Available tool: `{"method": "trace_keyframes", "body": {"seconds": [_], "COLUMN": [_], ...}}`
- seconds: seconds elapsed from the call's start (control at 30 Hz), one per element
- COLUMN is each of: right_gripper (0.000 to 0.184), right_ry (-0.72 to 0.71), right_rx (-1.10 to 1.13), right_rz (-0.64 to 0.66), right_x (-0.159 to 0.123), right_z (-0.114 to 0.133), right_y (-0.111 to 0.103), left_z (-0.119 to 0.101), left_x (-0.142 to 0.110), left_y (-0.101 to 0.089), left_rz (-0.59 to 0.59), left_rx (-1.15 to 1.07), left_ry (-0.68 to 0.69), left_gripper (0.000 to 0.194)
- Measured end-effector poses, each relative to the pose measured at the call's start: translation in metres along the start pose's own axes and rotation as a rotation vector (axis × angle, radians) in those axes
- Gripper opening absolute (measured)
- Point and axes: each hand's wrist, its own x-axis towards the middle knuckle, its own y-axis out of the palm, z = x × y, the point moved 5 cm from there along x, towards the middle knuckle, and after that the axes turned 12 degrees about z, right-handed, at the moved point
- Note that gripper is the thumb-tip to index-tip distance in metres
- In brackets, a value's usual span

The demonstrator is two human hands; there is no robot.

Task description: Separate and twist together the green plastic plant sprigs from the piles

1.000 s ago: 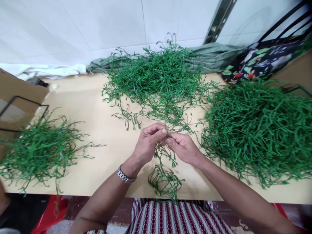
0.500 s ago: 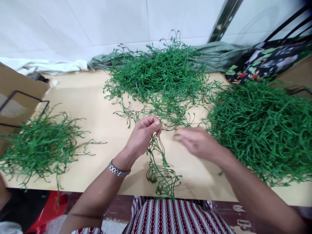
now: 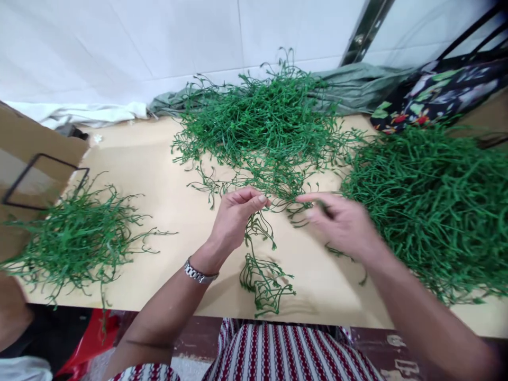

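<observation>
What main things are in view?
Thin stem piles: three, green, left, rear, right
Dangling stems: several, green, front centre
Flat table: one, beige, centre
Cardboard pieces: two, brown, sides
Wire frame: one, black, left
Crumpled cloths: two, white and green, rear
Floral fabric: one, dark, right
Panelled wall: one, white, rear
Metal strip: one, grey, wall
Plastic seat: one, red, left
Other person's arm: one, left edge
Striped top: one, maroon-white, bottom
Metal watch: one, silver, wrist
Left hand, right hand: one each, centre

From here I count 3 large heaps of green stems — plus 1 dangling strand, 2 bare hands — and 1 wristwatch.
</observation>
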Motion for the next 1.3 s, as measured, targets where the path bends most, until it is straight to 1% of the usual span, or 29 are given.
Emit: {"method": "trace_keyframes", "body": {"seconds": [0.07,0.1,0.13,0.2,0.27,0.3,0.37,0.43,0.47,0.53,0.6,0.67,0.77,0.87,0.97,1.17,1.3], "right_gripper": [0.033,0.031,0.026,0.017,0.020,0.022,0.025,0.026,0.026,0.024,0.023,0.021,0.018,0.018,0.017,0.019,0.011], "right_ry": [0.028,0.016,-0.013,-0.070,-0.072,-0.061,-0.042,-0.054,-0.066,-0.088,-0.097,-0.101,-0.112,-0.118,-0.139,-0.145,-0.181], "right_rx": [0.120,0.180,0.229,0.266,0.244,0.225,0.187,0.180,0.185,0.203,0.226,0.234,0.195,0.124,0.077,0.073,-0.020], "right_rz": [0.095,0.152,0.197,0.224,0.181,0.143,0.069,0.031,0.024,0.030,0.046,0.068,0.092,0.094,0.098,0.181,0.115], "right_x": [0.011,0.017,0.023,0.029,0.030,0.028,0.024,0.020,0.019,0.019,0.019,0.018,0.017,0.016,0.016,0.018,0.018], "right_z": [-0.004,-0.005,-0.004,-0.002,-0.002,-0.002,-0.001,0.001,0.002,0.003,0.002,0.000,-0.002,-0.001,0.002,-0.004,-0.001], "right_y": [0.020,0.031,0.040,0.051,0.052,0.050,0.045,0.043,0.043,0.046,0.050,0.052,0.051,0.044,0.039,0.041,0.037], "left_z": [-0.003,-0.004,-0.005,-0.005,-0.005,-0.006,-0.006,-0.003,-0.001,0.004,0.008,0.011,0.015,0.014,0.014,0.020,0.022], "left_x": [-0.001,-0.002,-0.002,-0.003,-0.005,-0.007,-0.013,-0.020,-0.022,-0.025,-0.027,-0.027,-0.028,-0.028,-0.026,-0.022,-0.020], "left_y": [0.008,0.010,0.012,0.012,0.007,0.003,-0.005,-0.010,-0.012,-0.012,-0.010,-0.011,-0.011,-0.007,-0.006,-0.009,-0.009], "left_rz": [0.036,0.051,0.064,0.082,0.069,0.045,-0.011,-0.039,-0.038,0.005,0.052,0.065,0.069,0.117,0.136,0.095,0.112], "left_rx": [0.015,0.024,0.030,0.034,0.079,0.138,0.319,0.489,0.544,0.588,0.548,0.482,0.440,0.414,0.373,0.217,0.110], "left_ry": [0.024,0.031,0.034,0.049,0.082,0.102,0.128,0.120,0.115,0.118,0.148,0.158,0.099,0.063,0.025,-0.092,-0.145], "left_gripper": [0.008,0.007,0.006,0.007,0.005,0.006,0.011,0.017,0.017,0.014,0.006,0.007,0.010,0.010,0.010,0.008,0.009]}}
